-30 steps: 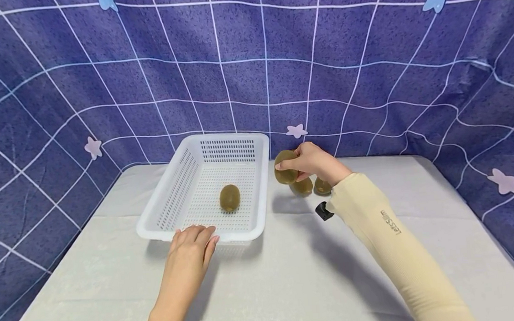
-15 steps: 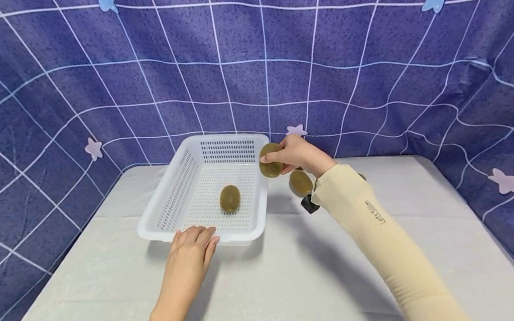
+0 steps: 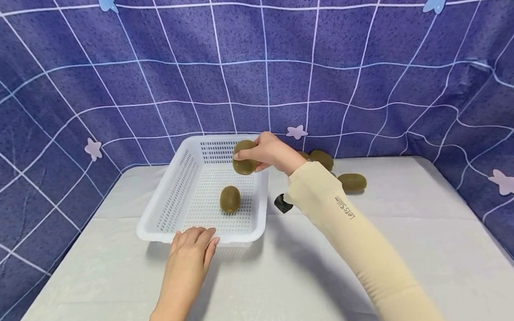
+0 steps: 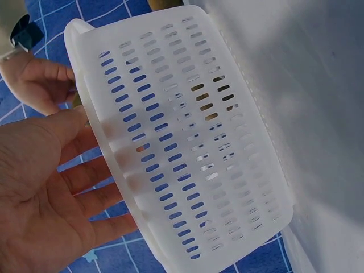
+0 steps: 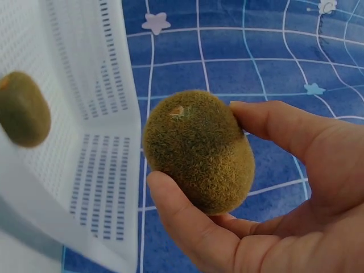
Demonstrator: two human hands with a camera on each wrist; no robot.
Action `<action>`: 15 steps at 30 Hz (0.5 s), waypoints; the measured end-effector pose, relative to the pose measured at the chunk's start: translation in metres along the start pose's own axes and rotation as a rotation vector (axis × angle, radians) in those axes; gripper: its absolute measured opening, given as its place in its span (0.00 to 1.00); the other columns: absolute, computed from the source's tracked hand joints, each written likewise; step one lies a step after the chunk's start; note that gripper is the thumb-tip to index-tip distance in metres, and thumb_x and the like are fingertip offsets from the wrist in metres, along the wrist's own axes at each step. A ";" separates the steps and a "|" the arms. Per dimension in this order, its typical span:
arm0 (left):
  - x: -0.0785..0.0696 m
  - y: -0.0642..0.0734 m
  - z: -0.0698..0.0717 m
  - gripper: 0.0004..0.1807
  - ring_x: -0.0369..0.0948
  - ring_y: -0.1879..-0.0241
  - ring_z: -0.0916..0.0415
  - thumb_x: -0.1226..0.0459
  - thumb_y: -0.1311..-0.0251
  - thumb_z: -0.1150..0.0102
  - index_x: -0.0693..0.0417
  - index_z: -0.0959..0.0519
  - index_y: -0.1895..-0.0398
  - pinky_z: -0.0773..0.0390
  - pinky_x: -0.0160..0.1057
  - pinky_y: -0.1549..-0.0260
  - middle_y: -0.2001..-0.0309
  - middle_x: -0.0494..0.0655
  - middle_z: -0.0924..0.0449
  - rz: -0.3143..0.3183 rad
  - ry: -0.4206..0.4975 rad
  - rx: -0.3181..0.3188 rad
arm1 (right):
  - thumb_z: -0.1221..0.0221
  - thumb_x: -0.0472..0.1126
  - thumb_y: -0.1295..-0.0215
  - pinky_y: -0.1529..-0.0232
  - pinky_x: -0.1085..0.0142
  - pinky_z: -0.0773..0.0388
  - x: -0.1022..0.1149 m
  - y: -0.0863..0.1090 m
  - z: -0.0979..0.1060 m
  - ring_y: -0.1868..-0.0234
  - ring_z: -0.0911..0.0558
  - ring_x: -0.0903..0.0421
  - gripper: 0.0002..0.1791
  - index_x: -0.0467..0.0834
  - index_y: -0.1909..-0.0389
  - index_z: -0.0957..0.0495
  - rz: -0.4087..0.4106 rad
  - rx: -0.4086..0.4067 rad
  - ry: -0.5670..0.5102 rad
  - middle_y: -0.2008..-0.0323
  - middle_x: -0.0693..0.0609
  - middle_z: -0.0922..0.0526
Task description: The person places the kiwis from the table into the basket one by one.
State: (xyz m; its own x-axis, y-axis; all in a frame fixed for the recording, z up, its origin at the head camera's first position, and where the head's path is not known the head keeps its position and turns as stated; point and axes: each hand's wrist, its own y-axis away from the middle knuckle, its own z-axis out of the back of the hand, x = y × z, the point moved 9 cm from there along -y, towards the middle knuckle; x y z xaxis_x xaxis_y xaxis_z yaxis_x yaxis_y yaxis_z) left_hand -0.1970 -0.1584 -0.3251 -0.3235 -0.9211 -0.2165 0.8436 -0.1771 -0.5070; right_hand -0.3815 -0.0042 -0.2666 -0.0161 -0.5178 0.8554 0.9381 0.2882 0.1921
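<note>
My right hand [image 3: 274, 151] pinches a brown fuzzy kiwi [image 3: 244, 157] between thumb and fingers, above the right side of a white plastic basket [image 3: 152, 216]. The right wrist view shows this held kiwi [image 5: 199, 151] close up, apart from the basket wall [image 5: 105, 170]. Another kiwi [image 3: 230, 199] lies on the basket floor. My left hand [image 3: 189, 259] holds the basket's near rim, its fingers laid over the edge. In the left wrist view, the left fingers [image 4: 94, 176] pass behind the rim, with the thumb beside it; the fingertips are mostly hidden by the wall.
Right of the basket, more kiwis lie on the white-covered table [image 3: 231, 298]: one kiwi [image 3: 353, 182] on its side, another kiwi [image 3: 322, 159] farther back, and one partly behind the right wrist. A blue gridded curtain [image 3: 250, 70] stands behind the table and along its sides.
My right hand has carried the kiwi leftward, from beside the basket to over its right side. Kiwis behind the arm have come into view. The left hand and basket stay put.
</note>
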 end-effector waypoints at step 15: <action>-0.001 0.000 0.001 0.13 0.54 0.50 0.25 0.63 0.37 0.40 0.62 0.19 0.53 0.35 0.65 0.42 0.57 0.54 0.20 -0.006 0.002 -0.007 | 0.33 0.48 0.42 0.57 0.62 0.18 0.011 -0.019 -0.028 0.71 0.21 0.58 0.20 0.36 0.61 0.24 0.026 0.010 -0.134 0.68 0.49 0.21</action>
State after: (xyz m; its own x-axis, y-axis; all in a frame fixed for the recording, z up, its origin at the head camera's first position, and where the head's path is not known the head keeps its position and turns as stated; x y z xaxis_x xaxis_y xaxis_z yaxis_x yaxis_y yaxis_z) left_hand -0.1965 -0.1579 -0.3240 -0.3290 -0.9195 -0.2149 0.8386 -0.1799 -0.5142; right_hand -0.3893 -0.0382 -0.2745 -0.0383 -0.3983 0.9164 0.9352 0.3089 0.1733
